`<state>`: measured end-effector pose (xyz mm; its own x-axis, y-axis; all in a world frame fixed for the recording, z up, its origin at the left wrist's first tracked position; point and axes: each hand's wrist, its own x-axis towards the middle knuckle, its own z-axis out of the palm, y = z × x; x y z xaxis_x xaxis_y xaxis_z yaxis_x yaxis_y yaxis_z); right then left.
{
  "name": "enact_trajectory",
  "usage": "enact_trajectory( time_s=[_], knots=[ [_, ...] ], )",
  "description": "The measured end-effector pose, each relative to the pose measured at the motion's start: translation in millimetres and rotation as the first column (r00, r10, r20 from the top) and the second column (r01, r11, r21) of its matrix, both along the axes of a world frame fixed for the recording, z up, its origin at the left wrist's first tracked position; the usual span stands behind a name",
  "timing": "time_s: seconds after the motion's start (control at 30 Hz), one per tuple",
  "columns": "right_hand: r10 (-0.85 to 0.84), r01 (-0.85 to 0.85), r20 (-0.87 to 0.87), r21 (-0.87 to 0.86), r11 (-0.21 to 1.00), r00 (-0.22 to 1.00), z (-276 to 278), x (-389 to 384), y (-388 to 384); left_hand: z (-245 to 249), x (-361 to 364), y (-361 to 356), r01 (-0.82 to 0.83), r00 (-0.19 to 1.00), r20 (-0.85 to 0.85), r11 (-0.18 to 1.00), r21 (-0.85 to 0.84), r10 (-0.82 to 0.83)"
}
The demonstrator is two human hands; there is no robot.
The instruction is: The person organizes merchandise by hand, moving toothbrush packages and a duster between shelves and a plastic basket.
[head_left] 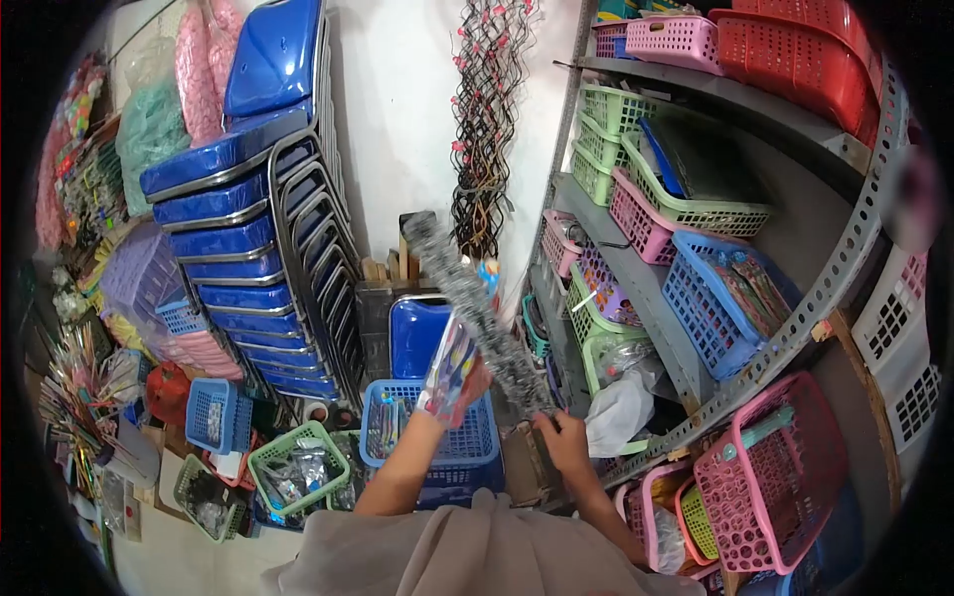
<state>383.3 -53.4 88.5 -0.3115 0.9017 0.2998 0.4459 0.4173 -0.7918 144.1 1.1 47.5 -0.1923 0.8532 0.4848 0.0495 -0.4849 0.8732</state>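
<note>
White wall (pixel 397 119), steel shelving (pixel 646 288) (grey)

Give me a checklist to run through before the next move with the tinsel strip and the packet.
1. Right hand closed around the lower end of the silver tinsel strip: ok.
2. Left hand holding the colourful packet: ok.
3. Strip's top end apart from the dark garland hanging on the wall: ok.
4. A hand free for anything else: not ok, both are full.
5. Spare room in the blue basket below the hands: cannot tell, the left arm hides part of it.
</note>
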Motion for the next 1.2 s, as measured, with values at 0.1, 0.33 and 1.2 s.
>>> enact_trajectory(
  time_s=[0.1,0.33,1.2],
  knots=[
    [-0.104,0.018,-0.321,-0.260,0.965,0.941,-18,-7,13,38,-5,-13,0.731,0.039,0.962,0.664,0.157,-0.271],
    [-0.210,0.046,-0.504,-0.318,0.947,0.838,-19,-16,34,44,-49,-1,0.673,0.534,0.800,0.711,-0.206,-0.274],
    [-0.231,0.219,0.256,0.073,0.973,0.939,23,-65,22,22,-118,-10,0.674,0.123,0.970,0.735,0.071,-0.207]
  ],
)
